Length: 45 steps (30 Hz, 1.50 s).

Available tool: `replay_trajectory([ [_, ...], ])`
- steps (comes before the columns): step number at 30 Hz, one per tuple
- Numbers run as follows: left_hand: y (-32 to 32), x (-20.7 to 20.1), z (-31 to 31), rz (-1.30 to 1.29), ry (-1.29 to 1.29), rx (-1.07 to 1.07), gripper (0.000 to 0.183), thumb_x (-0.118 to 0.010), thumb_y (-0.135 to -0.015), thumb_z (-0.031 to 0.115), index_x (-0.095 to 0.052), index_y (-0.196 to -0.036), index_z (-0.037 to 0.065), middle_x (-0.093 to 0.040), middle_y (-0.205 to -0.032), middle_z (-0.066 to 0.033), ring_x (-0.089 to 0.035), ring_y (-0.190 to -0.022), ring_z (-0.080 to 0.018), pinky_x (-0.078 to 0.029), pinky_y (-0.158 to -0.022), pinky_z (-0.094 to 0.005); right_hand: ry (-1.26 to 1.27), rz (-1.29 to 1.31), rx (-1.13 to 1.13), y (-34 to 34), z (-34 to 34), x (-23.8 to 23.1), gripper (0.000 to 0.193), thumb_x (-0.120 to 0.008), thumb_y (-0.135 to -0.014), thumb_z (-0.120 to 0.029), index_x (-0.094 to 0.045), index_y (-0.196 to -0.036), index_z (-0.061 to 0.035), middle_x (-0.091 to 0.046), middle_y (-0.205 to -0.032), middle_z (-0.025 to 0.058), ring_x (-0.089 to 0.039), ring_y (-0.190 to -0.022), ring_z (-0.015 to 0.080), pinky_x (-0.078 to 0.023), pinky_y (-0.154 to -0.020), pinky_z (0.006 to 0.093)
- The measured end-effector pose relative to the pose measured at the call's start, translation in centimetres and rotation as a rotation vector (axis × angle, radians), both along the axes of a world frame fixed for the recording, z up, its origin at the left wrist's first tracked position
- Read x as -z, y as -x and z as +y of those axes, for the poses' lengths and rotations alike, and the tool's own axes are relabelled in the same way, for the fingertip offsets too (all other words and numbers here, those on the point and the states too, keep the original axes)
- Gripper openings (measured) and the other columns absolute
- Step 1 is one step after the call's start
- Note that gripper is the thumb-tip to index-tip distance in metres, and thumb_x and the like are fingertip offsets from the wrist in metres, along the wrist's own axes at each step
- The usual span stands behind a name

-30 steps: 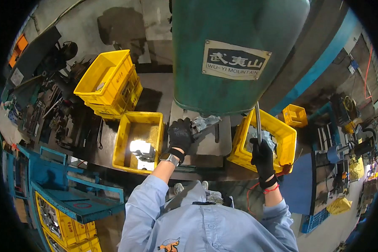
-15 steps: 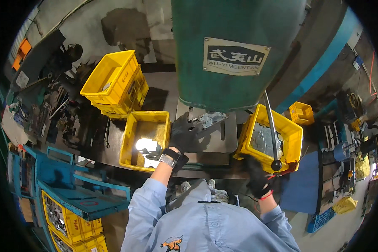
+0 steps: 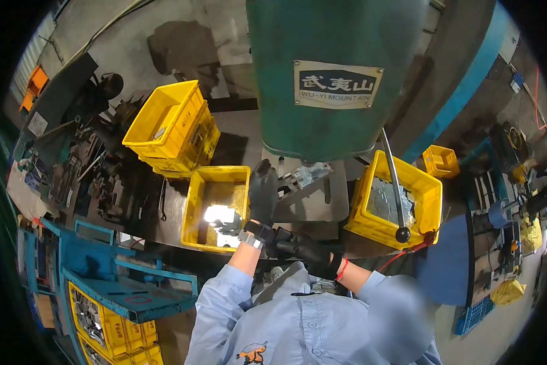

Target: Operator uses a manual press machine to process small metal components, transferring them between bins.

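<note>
Gloves cover both hands. Left hand point(image 3: 263, 193) reaches up to the press table point(image 3: 310, 198), fingers straight, holding nothing that I can see. Right hand point(image 3: 307, 249) rests below it, grip unclear. Metal parts point(image 3: 220, 216) wait in the bin point(image 3: 195, 207) just left; lever point(image 3: 394, 182) untouched.

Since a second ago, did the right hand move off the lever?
Yes. The right hand left the lever by the right yellow bin and moved left, beside the left hand.
</note>
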<state>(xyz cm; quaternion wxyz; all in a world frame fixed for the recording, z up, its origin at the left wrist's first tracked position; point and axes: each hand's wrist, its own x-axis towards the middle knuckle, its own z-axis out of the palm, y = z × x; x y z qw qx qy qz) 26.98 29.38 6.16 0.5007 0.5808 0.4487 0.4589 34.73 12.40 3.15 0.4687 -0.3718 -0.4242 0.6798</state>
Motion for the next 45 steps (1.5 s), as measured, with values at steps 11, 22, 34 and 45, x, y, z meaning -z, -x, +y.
replay_trajectory([
  [11, 0.7, -0.3, -0.5, 0.591, -0.729, 0.204, 0.040, -0.065, -0.086, 0.021, -0.065, -0.122, 0.002, -0.066, -0.119, -0.0188, -0.062, -0.110, -0.0378, -0.049, -0.099, -0.0454, -0.015, -0.222, 0.089, 0.1, 0.0, -0.1, 0.027, -0.065, -0.097, -0.027, -0.070, -0.108, -0.0026, -0.067, -0.087, -0.0016, -0.057, -0.076, 0.0064, -0.050, -0.069, 0.0265],
  [22, 0.1, 0.5, 0.4, 0.834, -1.202, 0.447, 0.060, -0.069, -0.079, 0.038, -0.061, -0.126, 0.002, -0.061, -0.128, -0.0192, -0.057, -0.119, -0.0348, -0.040, -0.110, -0.0503, 0.070, -0.230, 0.128, 0.5, 0.4, -1.9, 0.032, -0.066, -0.098, -0.030, -0.071, -0.105, 0.0008, -0.073, -0.096, 0.0066, -0.067, -0.080, 0.0108, -0.055, -0.068, 0.0260],
  [34, 1.1, 0.0, -0.1, 0.900, -0.754, 0.321, 0.100, -0.077, -0.071, 0.058, -0.045, -0.142, -0.003, -0.049, -0.142, -0.0259, -0.047, -0.129, -0.0437, -0.032, -0.113, -0.0548, -0.841, -1.089, 0.132, -4.7, -5.0, -6.5, 0.028, -0.063, -0.095, -0.017, -0.063, -0.120, -0.0043, -0.066, -0.117, 0.0142, -0.067, -0.103, 0.0293, -0.054, -0.089, 0.0382],
  [45, -1.0, 0.6, -0.1, 1.022, -0.588, 0.269, 0.079, -0.076, -0.071, 0.065, -0.060, -0.116, 0.001, -0.068, -0.099, -0.0193, -0.067, -0.093, -0.0351, -0.054, -0.081, -0.0451, -0.259, -1.308, 1.103, -13.1, -9.2, -14.6, 0.042, -0.061, -0.094, -0.004, -0.055, -0.135, 0.0008, -0.068, -0.117, 0.0152, -0.068, -0.101, 0.0277, -0.052, -0.092, 0.0339],
])
